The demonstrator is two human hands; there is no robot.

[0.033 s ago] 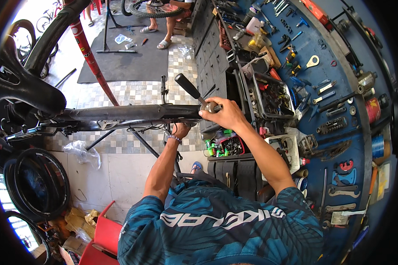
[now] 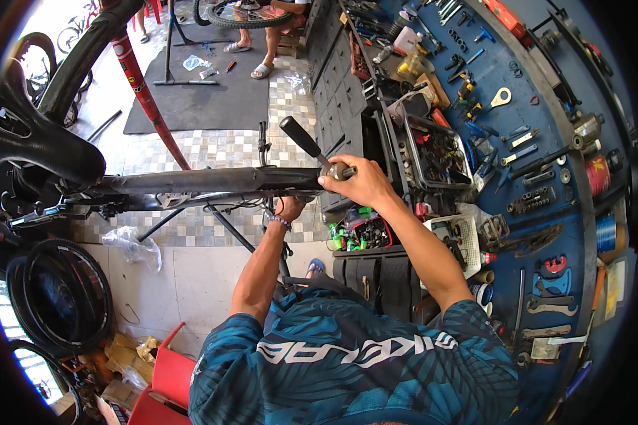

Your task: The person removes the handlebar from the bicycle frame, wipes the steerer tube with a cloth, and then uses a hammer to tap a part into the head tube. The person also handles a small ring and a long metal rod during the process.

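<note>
A dark bicycle frame (image 2: 205,181) lies across the view, its long tube ending near my right hand (image 2: 361,182). That hand is closed around the round metal head of a black-handled tool (image 2: 301,138) at the tube's right end, thumb along its near side. The tool's handle slants up and to the left. Below the tube, my left hand (image 2: 288,208) is raised against its underside, with a beaded bracelet at the wrist. Its fingers are mostly hidden by the tube and cables. On the left of the frame sits a black saddle (image 2: 42,142).
A blue workbench (image 2: 546,237) on the right carries many hand tools, a black tray (image 2: 439,152) of small parts and a white basket (image 2: 461,237). Tyres (image 2: 60,294) and a red chair (image 2: 170,375) stand lower left. A red post (image 2: 145,92) rises beyond the frame; another person's legs (image 2: 273,49) show behind.
</note>
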